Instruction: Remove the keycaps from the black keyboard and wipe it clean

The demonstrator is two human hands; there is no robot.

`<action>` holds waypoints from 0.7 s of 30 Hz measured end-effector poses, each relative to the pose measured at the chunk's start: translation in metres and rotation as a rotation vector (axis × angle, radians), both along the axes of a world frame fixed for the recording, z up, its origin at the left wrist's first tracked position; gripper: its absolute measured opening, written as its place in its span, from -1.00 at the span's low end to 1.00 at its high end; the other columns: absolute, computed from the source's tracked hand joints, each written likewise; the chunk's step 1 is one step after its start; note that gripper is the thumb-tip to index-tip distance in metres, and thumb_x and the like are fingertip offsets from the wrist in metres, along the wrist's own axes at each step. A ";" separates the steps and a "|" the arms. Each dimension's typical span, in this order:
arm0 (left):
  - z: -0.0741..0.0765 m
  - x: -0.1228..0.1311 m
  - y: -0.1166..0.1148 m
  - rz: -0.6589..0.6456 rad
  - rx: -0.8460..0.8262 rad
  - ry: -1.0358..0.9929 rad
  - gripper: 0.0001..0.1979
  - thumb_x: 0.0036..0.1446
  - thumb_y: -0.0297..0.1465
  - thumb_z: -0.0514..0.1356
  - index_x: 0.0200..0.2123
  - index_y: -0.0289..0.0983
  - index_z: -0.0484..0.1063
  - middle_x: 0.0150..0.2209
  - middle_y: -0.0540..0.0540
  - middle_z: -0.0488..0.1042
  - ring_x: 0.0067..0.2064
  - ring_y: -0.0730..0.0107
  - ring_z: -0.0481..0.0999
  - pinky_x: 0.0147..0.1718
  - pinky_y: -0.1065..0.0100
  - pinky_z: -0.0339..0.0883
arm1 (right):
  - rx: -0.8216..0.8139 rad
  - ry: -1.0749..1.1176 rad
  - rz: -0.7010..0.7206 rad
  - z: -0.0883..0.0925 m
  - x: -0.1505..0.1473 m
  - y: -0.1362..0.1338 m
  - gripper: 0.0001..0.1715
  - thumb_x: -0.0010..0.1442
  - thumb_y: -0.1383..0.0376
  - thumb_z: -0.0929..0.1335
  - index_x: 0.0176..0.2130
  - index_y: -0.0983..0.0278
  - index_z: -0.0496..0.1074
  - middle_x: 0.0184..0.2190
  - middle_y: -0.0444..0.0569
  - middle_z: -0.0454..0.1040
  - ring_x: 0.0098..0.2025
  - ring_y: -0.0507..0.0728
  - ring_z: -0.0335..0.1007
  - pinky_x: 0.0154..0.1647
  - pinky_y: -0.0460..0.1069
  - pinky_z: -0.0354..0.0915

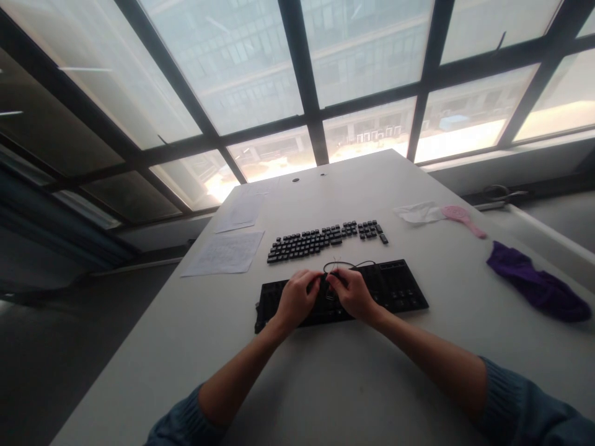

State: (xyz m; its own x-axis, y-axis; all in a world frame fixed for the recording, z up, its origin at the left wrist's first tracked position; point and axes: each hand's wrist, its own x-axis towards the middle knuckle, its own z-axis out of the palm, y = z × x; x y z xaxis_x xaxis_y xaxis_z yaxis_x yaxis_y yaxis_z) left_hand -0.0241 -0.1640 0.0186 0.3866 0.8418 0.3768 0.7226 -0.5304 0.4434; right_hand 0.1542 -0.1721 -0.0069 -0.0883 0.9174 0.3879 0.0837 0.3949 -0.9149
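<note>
A black keyboard [400, 288] with many of its keycaps off lies in front of me. Over its middle, my left hand [299, 294] is closed, thumb and fingers pinched together; what they hold is too small and dark to name. Close beside it, my right hand [356, 294] is also closed, pinching a small tool with thin wires [336, 260] that stick up above the fingertips. A thin black cable [367, 262] loops behind the hands along the keyboard's far edge. Just beyond it, the loose black keycaps [304, 244] are laid out in rows.
Printed paper sheets [227, 253] lie at the left of the white table [186, 334]. To the right are a crumpled white tissue [418, 213], a pink handled object [460, 217] and a purple cloth [534, 282]. Large windows [367, 56] stand behind the table.
</note>
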 end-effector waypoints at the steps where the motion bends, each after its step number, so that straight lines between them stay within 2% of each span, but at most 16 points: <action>1: -0.005 0.001 -0.008 -0.006 -0.025 -0.012 -0.81 0.31 -0.44 0.10 -0.14 -0.21 0.51 -0.22 -0.09 0.54 -0.14 0.25 0.48 -0.11 0.26 0.35 | 0.012 -0.040 0.018 0.000 0.001 -0.001 -0.70 0.32 0.21 0.31 -0.42 0.28 0.40 -0.54 -0.11 0.41 -0.48 0.06 0.30 -0.40 -0.05 0.22; 4: -0.017 0.004 -0.020 -0.002 -0.068 -0.051 -0.81 0.32 -0.44 0.09 -0.16 -0.21 0.51 -0.25 -0.09 0.54 -0.18 0.27 0.49 -0.16 0.28 0.35 | 0.027 -0.108 0.065 -0.001 0.001 -0.002 -0.72 0.32 0.25 0.30 -0.42 0.29 0.40 -0.52 -0.11 0.42 -0.46 0.06 0.30 -0.38 -0.06 0.21; 8: -0.023 0.003 -0.021 0.016 -0.113 -0.108 -0.83 0.30 -0.46 0.09 -0.17 -0.23 0.49 -0.24 -0.08 0.53 -0.19 0.29 0.48 -0.17 0.29 0.33 | 0.034 -0.171 0.125 -0.002 0.000 -0.001 -0.77 0.31 0.28 0.31 -0.38 0.30 0.42 -0.47 -0.09 0.46 -0.41 0.07 0.34 -0.34 -0.05 0.22; 13: -0.023 0.002 -0.021 -0.017 -0.122 -0.093 -0.85 0.28 -0.45 0.09 -0.30 -0.25 0.46 -0.31 -0.08 0.49 -0.24 0.29 0.44 -0.23 0.30 0.30 | 0.089 -0.249 0.193 -0.003 0.002 -0.002 -0.74 0.32 0.29 0.30 -0.41 0.29 0.40 -0.47 -0.08 0.45 -0.42 0.07 0.31 -0.35 -0.05 0.21; 16: -0.022 0.002 -0.023 -0.050 -0.120 -0.077 -0.87 0.18 -0.52 0.12 -0.40 -0.25 0.39 -0.36 -0.08 0.46 -0.26 0.28 0.41 -0.25 0.30 0.28 | 0.157 -0.307 0.268 -0.004 0.002 -0.005 -0.73 0.32 0.30 0.30 -0.43 0.28 0.38 -0.46 -0.07 0.44 -0.41 0.07 0.30 -0.34 -0.05 0.20; 21: -0.012 0.002 -0.024 -0.146 -0.124 -0.043 -0.86 0.04 -0.57 0.12 -0.38 -0.22 0.36 -0.34 -0.09 0.46 -0.23 0.23 0.41 -0.21 0.24 0.30 | 0.185 -0.299 0.266 -0.005 0.002 -0.008 -0.73 0.32 0.28 0.29 -0.43 0.26 0.39 -0.45 -0.05 0.46 -0.40 0.10 0.32 -0.32 -0.02 0.23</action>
